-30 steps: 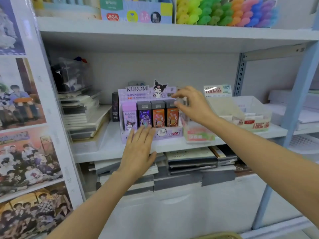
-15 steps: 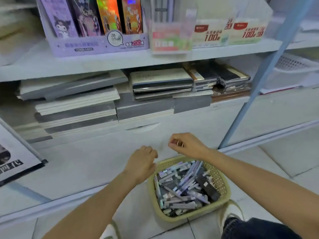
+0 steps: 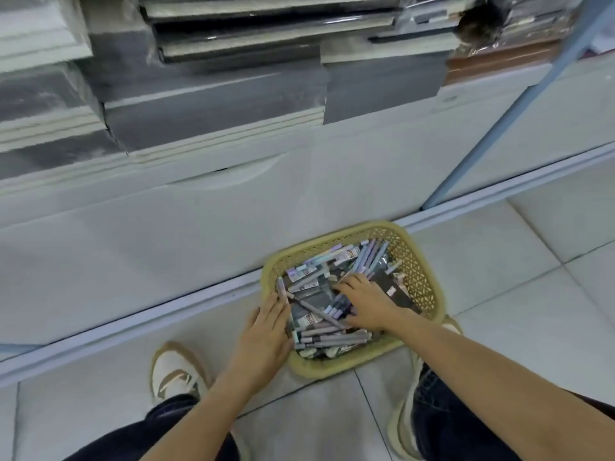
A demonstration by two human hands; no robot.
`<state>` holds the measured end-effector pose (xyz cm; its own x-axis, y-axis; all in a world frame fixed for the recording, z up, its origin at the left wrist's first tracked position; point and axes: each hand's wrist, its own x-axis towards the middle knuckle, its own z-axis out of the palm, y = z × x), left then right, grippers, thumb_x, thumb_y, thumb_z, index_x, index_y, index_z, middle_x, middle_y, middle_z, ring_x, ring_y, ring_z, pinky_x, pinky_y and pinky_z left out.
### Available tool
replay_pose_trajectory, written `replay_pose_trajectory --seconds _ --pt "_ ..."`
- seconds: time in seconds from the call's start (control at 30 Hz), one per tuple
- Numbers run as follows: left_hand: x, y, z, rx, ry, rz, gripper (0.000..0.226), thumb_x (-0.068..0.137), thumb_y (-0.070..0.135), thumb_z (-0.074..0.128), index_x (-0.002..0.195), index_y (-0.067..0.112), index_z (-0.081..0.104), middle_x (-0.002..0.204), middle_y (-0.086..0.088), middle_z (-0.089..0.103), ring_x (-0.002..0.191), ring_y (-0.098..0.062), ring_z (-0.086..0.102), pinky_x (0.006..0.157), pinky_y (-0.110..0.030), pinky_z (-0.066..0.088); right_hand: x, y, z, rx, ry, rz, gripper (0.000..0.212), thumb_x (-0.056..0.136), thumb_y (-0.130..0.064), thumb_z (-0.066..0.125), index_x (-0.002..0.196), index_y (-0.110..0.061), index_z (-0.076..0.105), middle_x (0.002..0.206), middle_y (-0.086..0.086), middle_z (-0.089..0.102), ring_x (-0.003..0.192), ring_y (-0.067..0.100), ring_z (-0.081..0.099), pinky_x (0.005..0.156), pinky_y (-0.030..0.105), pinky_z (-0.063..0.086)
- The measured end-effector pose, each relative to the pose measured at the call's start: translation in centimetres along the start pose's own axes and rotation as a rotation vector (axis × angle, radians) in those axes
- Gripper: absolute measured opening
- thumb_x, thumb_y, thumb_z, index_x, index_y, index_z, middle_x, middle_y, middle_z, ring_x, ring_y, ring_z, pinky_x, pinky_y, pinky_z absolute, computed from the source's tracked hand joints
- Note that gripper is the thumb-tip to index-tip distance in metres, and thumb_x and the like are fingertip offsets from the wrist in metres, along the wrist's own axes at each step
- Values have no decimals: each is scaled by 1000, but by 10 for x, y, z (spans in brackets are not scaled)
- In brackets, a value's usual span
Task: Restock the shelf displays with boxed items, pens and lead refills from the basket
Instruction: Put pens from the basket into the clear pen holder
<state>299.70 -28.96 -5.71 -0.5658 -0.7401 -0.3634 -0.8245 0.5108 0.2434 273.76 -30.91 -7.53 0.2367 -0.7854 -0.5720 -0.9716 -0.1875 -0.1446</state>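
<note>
A yellow lattice basket stands on the tiled floor against the shelf base. It holds several pastel pens, grey pens and dark flat packets. My left hand lies flat on the basket's left rim, fingers together and stretched out, holding nothing. My right hand is spread palm-down inside the basket on top of the pens and a dark packet. No item is clearly gripped in its fingers.
Stacks of wrapped notebooks fill the low shelf above a white base panel. A blue upright post rises at right. My two shoes, one left and one right, flank the basket on the floor.
My view dropped from the Kuromi display on the shelf to the floor. Both hands came down from the shelf; the right one went into the basket, the left onto its rim.
</note>
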Motion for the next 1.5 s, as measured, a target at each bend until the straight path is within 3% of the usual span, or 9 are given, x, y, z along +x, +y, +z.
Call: replay_pose_trajectory --seconds 0.3,0.5,0.7,0.8,0.9,1.0,1.17,1.3,1.5 --pt "0 -8 8 -26 59 36 65 101 47 33 154 15 16 163 0 5 148 -16 -12 121 -36 1 19 7 -6 -259 145 -140 36 96 -27 54 128 -13 55 128 7 51 121 26 39 91 37 45" --pt "5 0 -8 -169 227 52 48 100 32 46 145 13 42 154 -5 34 147 -21 19 120 -35 9 7 6 -49 426 380 -94 30 92 -28 63 74 -9 48 77 7 49 73 18 43 65 30 33" --pt "27 32 -44 -885 206 -70 52 98 38 51 144 19 39 143 7 41 130 -6 37 102 -9 26 -11 -33 -95 1096 397 -29 24 94 -27 61 81 -7 67 53 -14 62 46 -6 53 49 7 38" --pt "38 49 -64 -1273 68 -85 54 95 39 56 142 21 38 136 8 54 123 -6 53 106 -29 42 -17 -50 -111 1282 363 -76 24 94 -20 62 76 -4 66 57 -7 65 49 3 56 52 15 44" --pt "38 57 -82 -1454 142 -84 28 99 30 51 124 16 50 91 6 68 79 -14 65 72 -26 56 -26 -62 -124 1319 348 -99 27 93 -19 64 83 6 66 73 14 67 59 17 61 57 27 49" --pt "27 60 -97 -1481 210 -69 19 102 30 45 97 13 51 57 13 45 50 -5 39 45 -14 37 -35 -65 -136 1321 352 -78 42 91 -23 67 92 19 60 76 27 59 66 24 51 61 32 41" --pt "4 59 -126 -1474 203 -26 24 102 31 43 86 13 44 57 9 32 46 -5 26 42 -14 26 -57 -64 -166 1531 365 -149 34 97 -24 56 124 -3 60 90 7 62 73 12 57 59 21 43" --pt "-15 61 -147 -1460 236 30 26 102 33 43 98 9 50 60 7 41 46 -6 30 42 -16 28 -83 -59 -193 1538 535 -230 24 95 -4 55 117 4 61 86 11 67 74 16 66 63 21 54" --pt "-40 74 -198 -1479 408 67 25 97 38 50 95 14 58 60 8 44 45 -6 32 42 -15 29 -131 -66 -247 1500 556 -398 27 97 -6 51 120 8 58 97 15 67 81 16 67 73 22 56"
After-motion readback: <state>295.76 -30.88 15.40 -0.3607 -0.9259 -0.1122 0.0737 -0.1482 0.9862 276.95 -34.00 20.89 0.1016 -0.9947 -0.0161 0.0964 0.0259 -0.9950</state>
